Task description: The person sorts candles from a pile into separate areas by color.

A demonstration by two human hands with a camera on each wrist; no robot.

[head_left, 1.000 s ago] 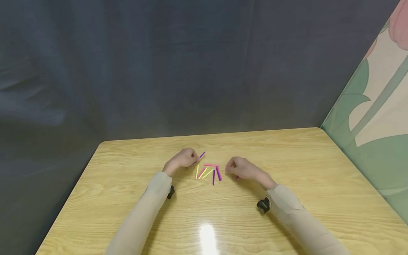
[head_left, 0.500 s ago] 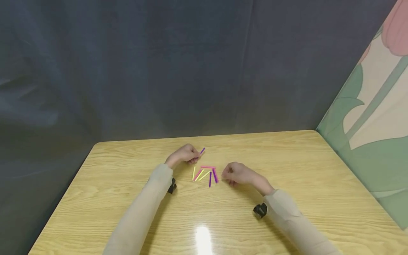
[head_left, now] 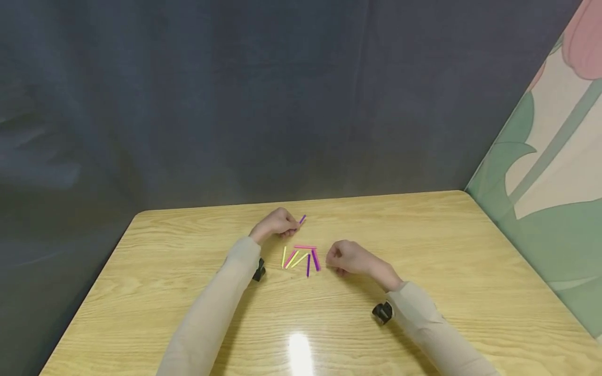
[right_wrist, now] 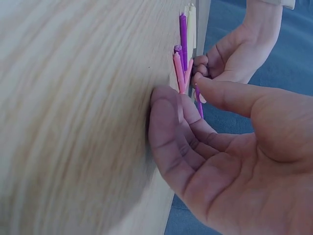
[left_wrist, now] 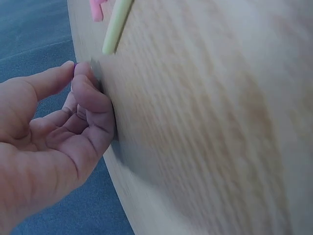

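My left hand (head_left: 278, 223) pinches a thin purple stick (head_left: 303, 219) between thumb and forefinger, over the far part of the table. In the left wrist view only a small purple end shows between the fingertips; the right wrist view shows more of this purple stick (right_wrist: 200, 109). Nearer me lies a group of sticks: a pink stick (head_left: 305, 247) across the top, a yellow stick (head_left: 284, 257) at the left, and a purple stick (head_left: 308, 266) among several others slanting below. Just right of them, my right hand (head_left: 351, 257) rests with loosely curled fingers, nothing visible in them.
The wooden table (head_left: 301, 308) has a far edge close beyond the left hand. Behind it hangs a dark curtain (head_left: 282, 104), and a flower-patterned panel (head_left: 555, 172) stands at the right. Small black cameras (head_left: 382, 313) sit at both wrists.
My left hand has moved away from the group toward the table's far edge, carrying the purple stick. The right hand stays beside the sticks, and the head view has shifted slightly.
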